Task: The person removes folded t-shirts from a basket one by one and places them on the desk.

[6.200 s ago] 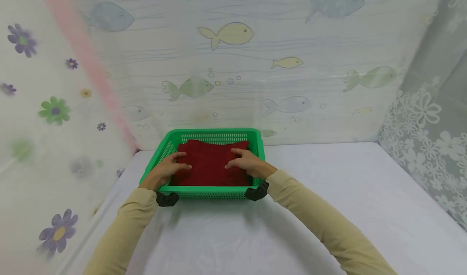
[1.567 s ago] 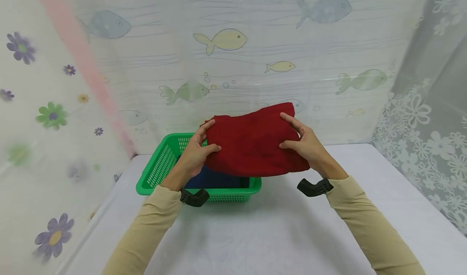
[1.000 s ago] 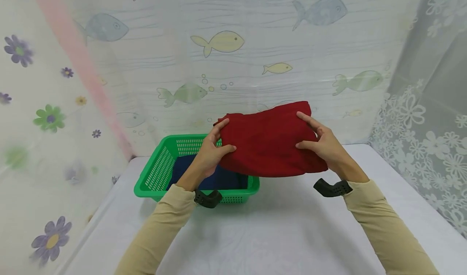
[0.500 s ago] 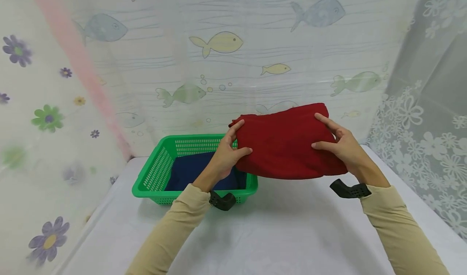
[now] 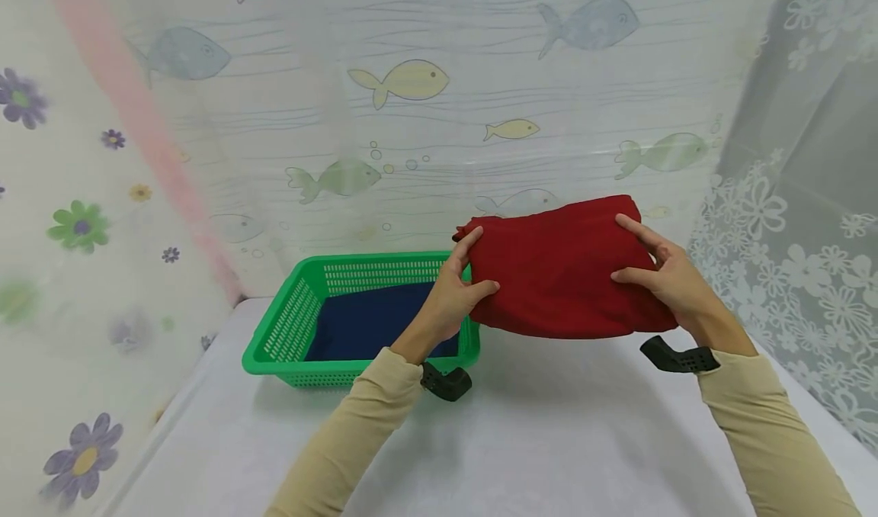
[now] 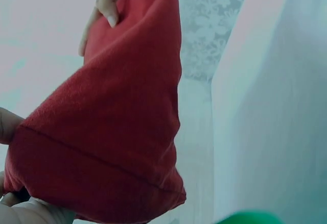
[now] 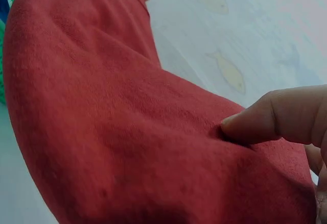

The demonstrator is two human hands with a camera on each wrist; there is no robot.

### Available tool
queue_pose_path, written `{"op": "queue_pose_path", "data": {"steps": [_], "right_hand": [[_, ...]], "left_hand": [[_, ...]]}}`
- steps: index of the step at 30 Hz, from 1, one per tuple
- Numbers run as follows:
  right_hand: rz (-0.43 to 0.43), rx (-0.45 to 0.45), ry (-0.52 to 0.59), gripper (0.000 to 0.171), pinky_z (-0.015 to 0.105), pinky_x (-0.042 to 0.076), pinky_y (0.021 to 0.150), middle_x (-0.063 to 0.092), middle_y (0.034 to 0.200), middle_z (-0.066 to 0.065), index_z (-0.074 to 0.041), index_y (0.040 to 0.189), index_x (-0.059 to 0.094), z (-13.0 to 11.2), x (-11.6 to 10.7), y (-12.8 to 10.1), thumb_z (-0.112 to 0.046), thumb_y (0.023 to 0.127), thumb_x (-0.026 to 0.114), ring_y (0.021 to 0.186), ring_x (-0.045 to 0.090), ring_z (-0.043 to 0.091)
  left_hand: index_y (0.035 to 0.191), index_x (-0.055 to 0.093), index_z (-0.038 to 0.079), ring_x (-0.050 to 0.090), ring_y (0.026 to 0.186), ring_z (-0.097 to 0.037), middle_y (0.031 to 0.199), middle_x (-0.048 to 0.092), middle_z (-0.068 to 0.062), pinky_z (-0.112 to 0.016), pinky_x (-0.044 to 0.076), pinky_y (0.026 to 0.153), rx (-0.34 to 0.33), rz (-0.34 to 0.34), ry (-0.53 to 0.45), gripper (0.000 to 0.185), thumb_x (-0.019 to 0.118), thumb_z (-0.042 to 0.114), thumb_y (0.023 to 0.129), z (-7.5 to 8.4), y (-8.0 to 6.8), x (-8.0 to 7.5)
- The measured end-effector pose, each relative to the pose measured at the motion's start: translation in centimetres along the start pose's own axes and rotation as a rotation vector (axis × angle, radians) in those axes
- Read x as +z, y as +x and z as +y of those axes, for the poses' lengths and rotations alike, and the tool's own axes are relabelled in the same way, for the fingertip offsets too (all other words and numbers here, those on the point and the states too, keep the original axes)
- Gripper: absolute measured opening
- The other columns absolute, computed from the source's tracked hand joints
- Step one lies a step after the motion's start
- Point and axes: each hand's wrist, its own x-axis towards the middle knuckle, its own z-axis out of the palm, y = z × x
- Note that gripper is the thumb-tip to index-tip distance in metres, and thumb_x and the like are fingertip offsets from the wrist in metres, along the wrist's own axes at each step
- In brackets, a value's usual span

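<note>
A folded red cloth, soft and with a stitched seam near one end, hangs in the air right of the green basket. My left hand pinches its left end, thumb on the near face. At the other end, my right hand grips it the same way. The left wrist view shows the cloth edge-on, sagging between the hands. In the right wrist view my thumb presses into the fabric. The fingers behind the cloth are mostly hidden.
A green plastic basket with slotted walls stands on the white-covered table, with folded dark blue cloth inside. My left forearm passes in front of its right corner. A fish-patterned curtain hangs behind.
Both hands first reached into the basket over the red cloth. They have lifted it out and carried it to the right, uncovering the blue cloth; in the last second it moved further right.
</note>
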Motion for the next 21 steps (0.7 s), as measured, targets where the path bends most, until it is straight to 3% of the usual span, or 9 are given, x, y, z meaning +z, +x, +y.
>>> {"op": "queue_pose_path", "data": {"steps": [8, 15, 21], "right_hand": [[0.058, 0.015, 0.002, 0.08, 0.022, 0.048, 0.075, 0.03, 0.145, 0.004, -0.036, 0.153, 0.03, 1.1, -1.0, -0.1, -0.004, 0.09, 0.068, 0.11, 0.043, 0.014], [0.086, 0.012, -0.06, 0.079, 0.022, 0.047, 0.075, 0.027, 0.147, 0.006, -0.036, 0.153, 0.029, 2.0, -1.9, -0.2, -0.004, 0.091, 0.066, 0.108, 0.043, 0.013], [0.088, 0.035, -0.097, 0.078, 0.021, 0.046, 0.076, 0.024, 0.151, 0.008, -0.035, 0.154, 0.028, 3.0, -2.7, -0.4, -0.006, 0.091, 0.065, 0.108, 0.042, 0.012]], "left_hand": [[0.155, 0.024, 0.026, 0.053, 0.115, -0.035, 0.151, 0.031, -0.002, -0.046, 0.048, 0.091, 0.002, 0.0, -0.076, 0.085, 0.056, -0.014, 0.087, -1.3, 0.6, 2.0], [0.154, 0.026, 0.027, 0.05, 0.118, -0.032, 0.15, 0.032, -0.001, -0.045, 0.047, 0.092, -0.018, 0.024, -0.053, 0.084, 0.06, -0.01, 0.087, -2.3, 1.1, 3.5], [0.153, 0.028, 0.028, 0.036, 0.13, -0.026, 0.151, 0.031, -0.001, -0.046, 0.045, 0.096, -0.067, 0.068, -0.05, 0.084, 0.062, -0.009, 0.086, -3.0, 1.3, 4.9]]}}
